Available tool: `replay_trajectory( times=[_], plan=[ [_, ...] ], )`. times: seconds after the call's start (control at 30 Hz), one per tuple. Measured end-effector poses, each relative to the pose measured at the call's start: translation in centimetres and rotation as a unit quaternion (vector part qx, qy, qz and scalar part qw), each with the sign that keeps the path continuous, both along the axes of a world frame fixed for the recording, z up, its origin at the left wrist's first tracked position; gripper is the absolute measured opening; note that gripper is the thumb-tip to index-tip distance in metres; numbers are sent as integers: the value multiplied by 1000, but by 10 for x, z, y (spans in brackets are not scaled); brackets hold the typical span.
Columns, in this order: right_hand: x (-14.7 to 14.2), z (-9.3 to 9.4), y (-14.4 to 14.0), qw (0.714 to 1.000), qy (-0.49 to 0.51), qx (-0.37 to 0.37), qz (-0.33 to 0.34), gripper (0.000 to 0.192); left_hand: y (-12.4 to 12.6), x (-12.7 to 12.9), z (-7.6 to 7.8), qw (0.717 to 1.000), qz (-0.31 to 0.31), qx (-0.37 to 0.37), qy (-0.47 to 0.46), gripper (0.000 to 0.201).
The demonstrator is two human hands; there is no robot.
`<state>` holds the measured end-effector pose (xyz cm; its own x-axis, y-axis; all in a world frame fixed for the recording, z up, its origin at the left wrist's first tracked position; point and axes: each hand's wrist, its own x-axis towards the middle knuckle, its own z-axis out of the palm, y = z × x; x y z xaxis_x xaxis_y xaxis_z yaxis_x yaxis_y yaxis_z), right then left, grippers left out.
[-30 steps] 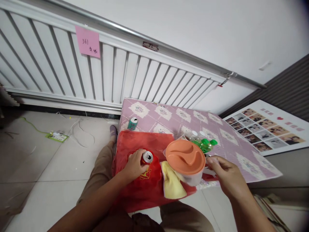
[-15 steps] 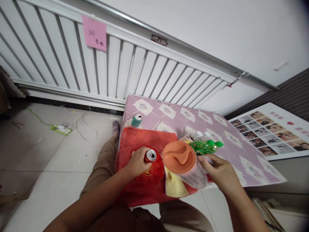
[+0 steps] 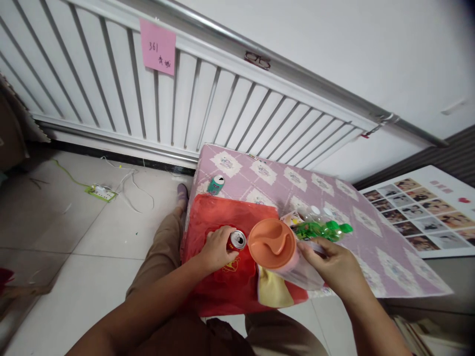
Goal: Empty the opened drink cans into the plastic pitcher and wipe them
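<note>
While I look down from the head camera, my left hand (image 3: 217, 249) is curled around a red can (image 3: 236, 241), its grip pressed onto the can's side, and the can stands upright on a red cloth (image 3: 222, 217) spread over the near left part of the bench (image 3: 334, 198). My right hand (image 3: 332, 264) holds a pale tub with an orange lid (image 3: 272, 243); its grip is wrapped on the tub's wall, and the tub is tipped so the lid faces up and toward the can. Tub and can sit just beside each other, with only a narrow gap between lid and can top.

Under the tub lies a yellow cloth (image 3: 274, 291), hanging over the near edge of the red cloth. Right behind the tub a cluster of clear bottles with green caps (image 3: 322, 228) lies on the purple patterned cover, touching or nearly touching my right fingers (image 3: 309, 247), so that side is crowded. A small printed packet (image 3: 291, 218) shows between the tub and the bottles. Well apart, at the far left corner, a green can (image 3: 215, 184) stands alone.

Beyond the bench runs a white radiator (image 3: 111, 89) with a pink note (image 3: 158, 47) stuck to it. On the floor to the left lie a power strip (image 3: 101, 192) and loose cables. A photo board (image 3: 426, 212) lies to the right. My knees sit below the near edge.
</note>
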<state>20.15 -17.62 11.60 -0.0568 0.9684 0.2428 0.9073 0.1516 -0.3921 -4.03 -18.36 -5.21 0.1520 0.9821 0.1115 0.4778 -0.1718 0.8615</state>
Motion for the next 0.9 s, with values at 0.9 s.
replay_trajectory(
  times=[0.9],
  plan=[
    [-20,8,7,997,-52,3,55,36,0,-2,0,1000,-8,10,6,61]
  ],
)
